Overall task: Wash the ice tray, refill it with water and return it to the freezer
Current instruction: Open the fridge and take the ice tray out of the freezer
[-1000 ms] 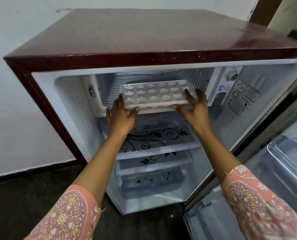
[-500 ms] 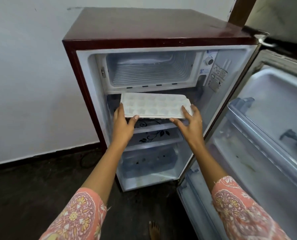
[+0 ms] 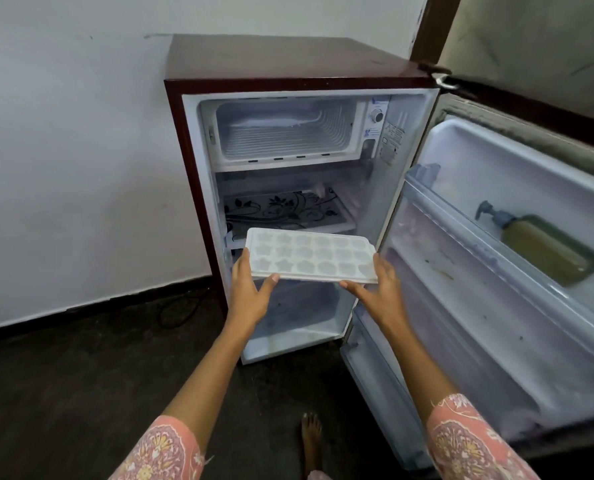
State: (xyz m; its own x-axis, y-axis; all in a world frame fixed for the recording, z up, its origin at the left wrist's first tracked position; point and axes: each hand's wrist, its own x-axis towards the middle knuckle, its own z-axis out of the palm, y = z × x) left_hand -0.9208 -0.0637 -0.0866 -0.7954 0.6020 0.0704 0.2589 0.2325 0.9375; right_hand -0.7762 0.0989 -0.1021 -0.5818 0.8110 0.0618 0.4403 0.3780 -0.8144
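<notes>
Both hands [image 3: 250, 292] have drawn the ice tray [image 3: 311, 259] out of the freezer [image 3: 281, 133].

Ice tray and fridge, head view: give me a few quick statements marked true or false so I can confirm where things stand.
1. The left hand and the right hand both hold the ice tray. True.
2. The ice tray sits inside the freezer compartment. False: it is held out in front of the fridge, lower than that compartment.
3. The fridge door is shut. False: it stands wide open on the right.
4. A pump bottle sits in the fridge door. True.
</notes>
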